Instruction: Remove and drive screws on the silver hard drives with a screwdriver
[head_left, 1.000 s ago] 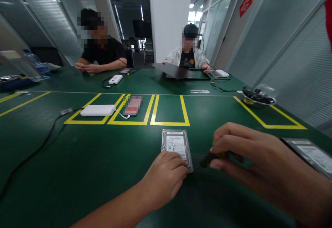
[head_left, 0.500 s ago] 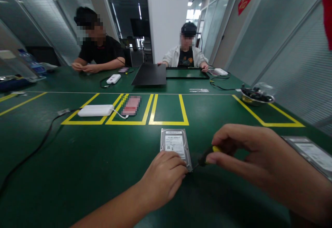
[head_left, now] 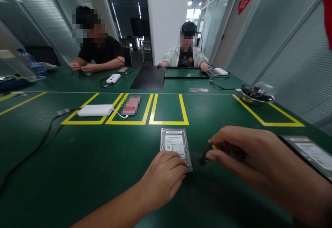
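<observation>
A silver hard drive [head_left: 174,142] with a white label lies flat on the green table [head_left: 90,158] in front of me. My left hand [head_left: 163,179] rests on its near end, fingers curled down and pressing on it. My right hand [head_left: 249,158] is closed round a small screwdriver [head_left: 206,156] with a black and yellow handle. The screwdriver's thin tip touches the drive's near right corner.
A second hard drive [head_left: 308,153] lies at the right edge. A white power bank [head_left: 94,110] and a phone [head_left: 131,105] sit in yellow-taped boxes, with a black cable [head_left: 31,152] trailing left. A metal bowl [head_left: 256,96] stands at the right. Two people sit across the table; a black panel [head_left: 147,77] lies before them.
My right hand has shifted its grip slightly on the screwdriver, whose tip stays at the drive's corner. Across the table a person has laid the black panel flat to the left of a frame.
</observation>
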A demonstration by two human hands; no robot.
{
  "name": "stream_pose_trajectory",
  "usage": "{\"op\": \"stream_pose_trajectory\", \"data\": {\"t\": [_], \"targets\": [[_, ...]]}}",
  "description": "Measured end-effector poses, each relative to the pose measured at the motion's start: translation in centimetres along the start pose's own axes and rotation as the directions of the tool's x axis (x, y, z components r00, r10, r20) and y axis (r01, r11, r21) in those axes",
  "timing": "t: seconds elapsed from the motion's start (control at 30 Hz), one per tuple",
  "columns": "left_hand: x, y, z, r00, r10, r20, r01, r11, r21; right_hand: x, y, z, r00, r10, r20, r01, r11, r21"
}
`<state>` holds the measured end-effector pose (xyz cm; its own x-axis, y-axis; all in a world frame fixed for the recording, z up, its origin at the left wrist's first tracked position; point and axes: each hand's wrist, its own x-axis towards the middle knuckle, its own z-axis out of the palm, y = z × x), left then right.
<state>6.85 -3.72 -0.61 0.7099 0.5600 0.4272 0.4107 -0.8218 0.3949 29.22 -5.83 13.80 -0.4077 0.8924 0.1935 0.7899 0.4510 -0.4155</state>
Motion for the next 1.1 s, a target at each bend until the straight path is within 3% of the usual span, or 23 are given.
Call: {"op": "stream_pose_trajectory", "data": {"t": [0.47, 0.63, 1.1], "targets": [[0.04, 0.01, -0.08, 1.0, -0.004, 0.008, 0.004, 1.0, 0.0, -0.17, 0.59, 0.28, 0.989, -0.105, -0.101, 0.088, 0.984, -0.157], [-0.02, -0.04, 0.0, 1.0, 0.003, -0.004, -0.003, 1.0, 0.0, -0.1, 0.38, 0.15, 0.987, -0.06, -0.152, 0.038, 0.989, -0.145], [0.1, 0.04, -0.03, 1.0, 0.003, -0.018, -0.003, 1.0, -0.01, -0.72, 0.08, 0.14, 0.992, -0.119, -0.039, 0.114, 0.985, -0.131]]}}
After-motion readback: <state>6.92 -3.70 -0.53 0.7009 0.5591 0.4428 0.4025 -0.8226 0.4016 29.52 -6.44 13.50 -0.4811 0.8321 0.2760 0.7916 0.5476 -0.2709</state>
